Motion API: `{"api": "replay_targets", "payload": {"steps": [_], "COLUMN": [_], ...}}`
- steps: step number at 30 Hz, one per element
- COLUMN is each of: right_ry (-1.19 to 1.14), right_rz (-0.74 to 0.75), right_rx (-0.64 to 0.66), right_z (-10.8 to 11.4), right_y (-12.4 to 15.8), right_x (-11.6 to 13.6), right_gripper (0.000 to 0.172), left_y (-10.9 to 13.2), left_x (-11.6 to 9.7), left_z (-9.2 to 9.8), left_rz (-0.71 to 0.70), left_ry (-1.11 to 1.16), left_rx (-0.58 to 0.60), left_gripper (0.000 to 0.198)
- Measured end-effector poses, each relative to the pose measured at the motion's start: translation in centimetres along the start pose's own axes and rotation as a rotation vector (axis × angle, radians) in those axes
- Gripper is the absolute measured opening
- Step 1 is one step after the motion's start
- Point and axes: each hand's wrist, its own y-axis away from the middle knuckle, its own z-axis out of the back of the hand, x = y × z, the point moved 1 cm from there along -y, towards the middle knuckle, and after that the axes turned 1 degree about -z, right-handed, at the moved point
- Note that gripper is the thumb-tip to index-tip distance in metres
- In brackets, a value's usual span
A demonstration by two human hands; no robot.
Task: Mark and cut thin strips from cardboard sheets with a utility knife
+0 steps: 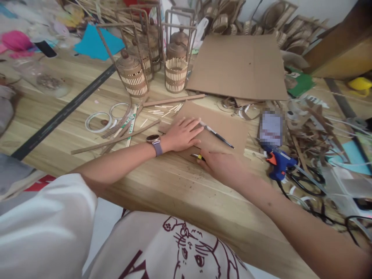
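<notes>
My left hand point(182, 135) lies flat with fingers spread on a small brown cardboard piece point(232, 126). Just to its right, my right hand point(220, 166) is closed around a craft knife point(198, 156) with a yellow-and-black handle, its tip pointing left by the cardboard's near edge. Most of the handle is hidden in my fingers. A black-and-clear pen point(219, 138) rests slantwise on the cardboard, close to my left fingertips. Thin brown strips point(116, 140) and short pale sticks point(158, 112) lie left of and beyond my left hand.
Several small slatted baskets point(132, 75) with tall handles stand at the back, beside a large cardboard sheet point(238, 66). Tape rolls point(99, 131) lie left. A phone point(271, 128), a blue glue gun point(280, 161), cables and a heap of brown strips point(319, 131) crowd the right.
</notes>
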Motion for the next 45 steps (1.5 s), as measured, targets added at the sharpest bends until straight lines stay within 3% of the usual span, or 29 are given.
{"api": "replay_targets", "payload": {"steps": [15, 30, 40, 45], "right_ry": [0.093, 0.127, 0.22, 0.23], "right_rz": [0.037, 0.017, 0.085, 0.074], "right_rx": [0.027, 0.098, 0.166, 0.164], "right_z": [-0.2, 0.3, 2.3, 2.1], "right_y": [-0.4, -0.5, -1.1, -1.2], "right_x": [-0.1, 0.6, 1.3, 1.4], "right_gripper": [0.034, 0.035, 0.04, 0.038], "left_y": [0.3, 0.2, 0.3, 0.4], "left_x": [-0.4, -0.8, -0.7, -0.5], "left_z": [-0.3, 0.3, -0.2, -0.3], "left_rz": [0.019, 0.036, 0.037, 0.018], "left_ry": [0.04, 0.076, 0.097, 0.096], "left_rx": [-0.048, 0.003, -0.065, -0.069], "left_gripper": [0.059, 0.058, 0.058, 0.063]}}
